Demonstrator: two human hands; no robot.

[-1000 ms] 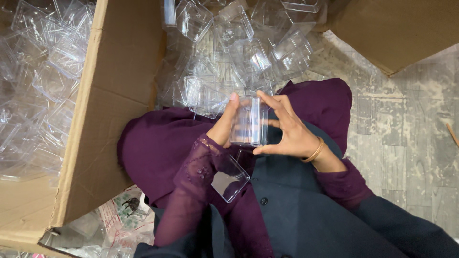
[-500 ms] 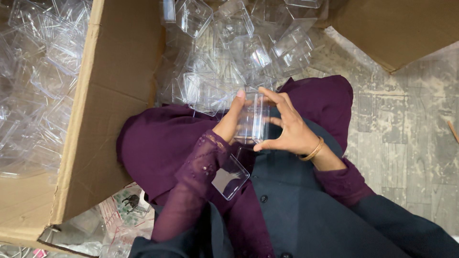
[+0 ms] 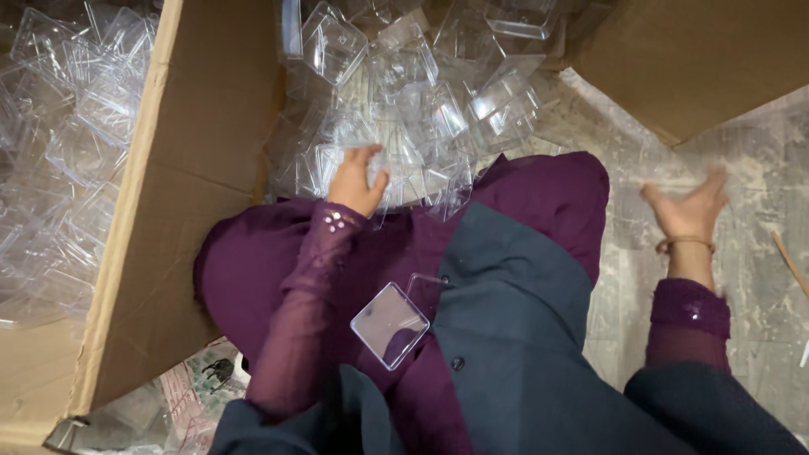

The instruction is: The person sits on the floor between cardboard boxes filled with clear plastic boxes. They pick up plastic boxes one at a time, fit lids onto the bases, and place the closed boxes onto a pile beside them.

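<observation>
My left hand (image 3: 357, 179) reaches forward into a heap of clear plastic boxes (image 3: 404, 93) on the floor, its fingers curled around one of them at the near edge of the heap. Out to the right, my right hand (image 3: 687, 209) is blurred, its fingers spread and holding nothing above the grey floor. A bangle sits on that wrist. On my lap lies a clear square lid (image 3: 389, 324), resting on purple and dark cloth.
A tall cardboard box wall (image 3: 181, 194) stands at the left, with several more clear plastic boxes (image 3: 59, 143) behind it. Another cardboard flap (image 3: 699, 59) lies at the top right. The stained grey floor (image 3: 758, 168) is at the right, and printed paper (image 3: 190, 383) at the lower left.
Both hands held a clear box together in front of me. Now they have parted: the left went forward to the heap, the right swung out to the right with nothing in it.
</observation>
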